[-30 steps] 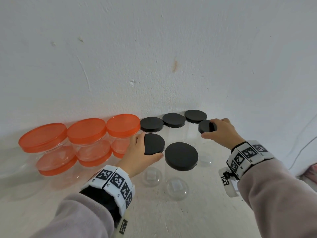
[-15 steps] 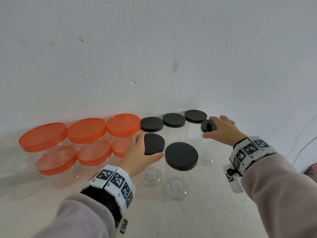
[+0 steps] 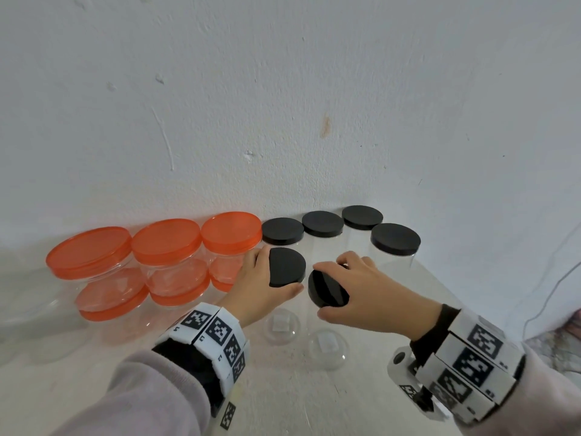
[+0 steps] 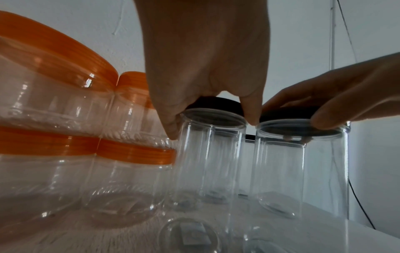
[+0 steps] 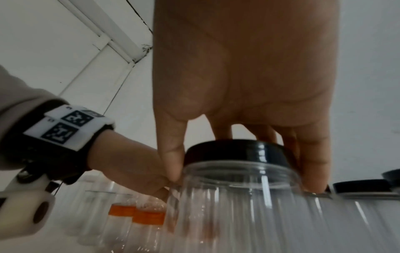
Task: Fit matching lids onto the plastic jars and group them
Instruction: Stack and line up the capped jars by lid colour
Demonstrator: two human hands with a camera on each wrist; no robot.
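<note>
Two tall clear jars stand side by side in front. My left hand (image 3: pixel 278 272) grips the black lid (image 3: pixel 290 262) of the left jar (image 4: pixel 210 154), thumb and fingers curled round its rim. My right hand (image 3: pixel 333 289) grips the black lid (image 3: pixel 325 287) of the right jar (image 4: pixel 281 171) in the same way. In the right wrist view my right hand (image 5: pixel 238 154) has its fingertips (image 5: pixel 311 171) round that lid (image 5: pixel 236 150) on the jar's mouth. Whether either lid is screwed down I cannot tell.
Several black-lidded tall jars (image 3: pixel 323 224) line the white wall, one more (image 3: pixel 395 239) at the right. To the left, orange-lidded wide jars (image 3: pixel 166 240) are stacked in two layers. A thin cable (image 3: pixel 553 291) hangs at the far right.
My right hand has let go of the lid of the far-right jar and come left and nearer, onto the front jar's lid. My left hand has stayed on its lid.
</note>
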